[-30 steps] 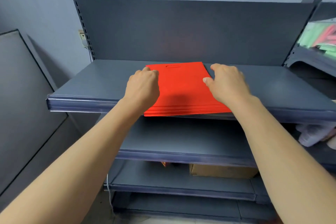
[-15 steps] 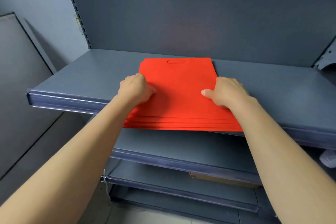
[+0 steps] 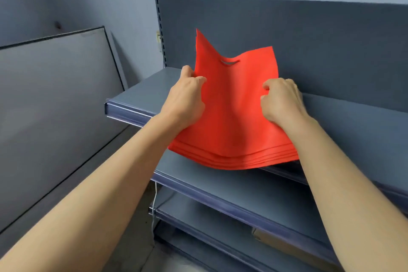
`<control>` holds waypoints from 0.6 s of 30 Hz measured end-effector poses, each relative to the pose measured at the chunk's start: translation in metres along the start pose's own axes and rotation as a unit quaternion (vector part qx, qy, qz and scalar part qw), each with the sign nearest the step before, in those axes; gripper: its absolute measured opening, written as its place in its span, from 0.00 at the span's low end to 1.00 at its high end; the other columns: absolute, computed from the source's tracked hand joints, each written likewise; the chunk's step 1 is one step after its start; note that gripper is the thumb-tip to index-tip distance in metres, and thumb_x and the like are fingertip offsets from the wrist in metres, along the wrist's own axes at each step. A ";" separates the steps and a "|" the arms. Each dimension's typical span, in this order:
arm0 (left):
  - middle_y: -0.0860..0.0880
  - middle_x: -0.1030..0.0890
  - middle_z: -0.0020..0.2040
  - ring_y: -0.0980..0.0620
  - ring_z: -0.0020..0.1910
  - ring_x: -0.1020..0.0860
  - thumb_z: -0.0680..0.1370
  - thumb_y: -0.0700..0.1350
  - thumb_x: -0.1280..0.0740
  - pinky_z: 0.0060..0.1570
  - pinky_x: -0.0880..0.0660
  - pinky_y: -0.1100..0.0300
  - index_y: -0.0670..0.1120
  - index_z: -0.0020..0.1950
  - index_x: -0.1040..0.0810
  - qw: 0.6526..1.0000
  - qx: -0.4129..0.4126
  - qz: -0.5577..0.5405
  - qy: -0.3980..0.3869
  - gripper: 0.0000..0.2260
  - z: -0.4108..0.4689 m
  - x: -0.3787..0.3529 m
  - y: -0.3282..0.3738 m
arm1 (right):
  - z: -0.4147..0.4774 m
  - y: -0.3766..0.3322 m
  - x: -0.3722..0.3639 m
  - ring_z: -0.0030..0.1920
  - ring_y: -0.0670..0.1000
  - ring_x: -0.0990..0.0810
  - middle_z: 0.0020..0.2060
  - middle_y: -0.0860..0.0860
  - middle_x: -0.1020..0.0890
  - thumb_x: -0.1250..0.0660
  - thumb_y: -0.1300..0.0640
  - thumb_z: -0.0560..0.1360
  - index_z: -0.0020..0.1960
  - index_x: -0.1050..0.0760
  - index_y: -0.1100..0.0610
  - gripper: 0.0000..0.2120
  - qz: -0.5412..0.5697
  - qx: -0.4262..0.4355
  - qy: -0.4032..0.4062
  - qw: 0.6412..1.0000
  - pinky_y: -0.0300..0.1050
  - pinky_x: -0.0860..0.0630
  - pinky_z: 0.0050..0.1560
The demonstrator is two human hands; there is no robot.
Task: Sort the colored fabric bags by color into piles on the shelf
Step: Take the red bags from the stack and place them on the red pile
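A stack of several red fabric bags [image 3: 234, 112] with a cut-out handle slot is lifted off the top grey shelf [image 3: 136, 97]. It sags in the middle and its upper corners stick up against the shelf's back panel. My left hand [image 3: 185, 99] grips the stack's left edge with the thumb on top. My right hand [image 3: 281, 100] grips the right edge, fingers curled round it. The lower edges of the bags hang over the shelf's front lip.
Lower grey shelves [image 3: 231, 192] step out below; a cardboard box [image 3: 287, 247] lies on a lower one at the right. A large grey panel [image 3: 55, 104] leans against the wall at the left. A white cord [image 3: 154, 205] hangs by the shelf's left side.
The red stack lay flat on the shelf under both hands; now both hands grip its sides and have lifted it, bending it upward. The camera view has swung to the left.
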State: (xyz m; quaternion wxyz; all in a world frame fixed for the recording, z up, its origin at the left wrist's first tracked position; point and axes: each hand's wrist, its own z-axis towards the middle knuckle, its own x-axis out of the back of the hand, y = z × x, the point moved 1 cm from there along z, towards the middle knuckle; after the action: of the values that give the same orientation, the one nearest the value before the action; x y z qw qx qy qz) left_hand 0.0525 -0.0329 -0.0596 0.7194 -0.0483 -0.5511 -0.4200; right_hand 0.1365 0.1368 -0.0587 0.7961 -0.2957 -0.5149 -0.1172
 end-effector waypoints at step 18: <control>0.42 0.36 0.60 0.37 0.46 0.24 0.71 0.29 0.44 0.51 0.25 0.44 0.36 0.59 0.28 0.944 0.244 0.133 0.179 0.18 -0.231 0.232 -0.170 | -0.164 -0.317 -0.021 0.56 0.65 0.25 0.59 0.62 0.27 0.41 0.64 0.77 0.62 0.25 0.61 0.15 0.160 0.320 -0.006 0.934 0.53 0.28 0.58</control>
State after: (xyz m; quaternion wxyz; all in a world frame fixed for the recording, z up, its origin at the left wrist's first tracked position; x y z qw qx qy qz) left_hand 0.1240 -0.3934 -0.0225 0.8455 0.1318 -0.4872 -0.1745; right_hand 0.0947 -0.2159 -0.0148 0.8534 -0.1041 -0.4762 0.1846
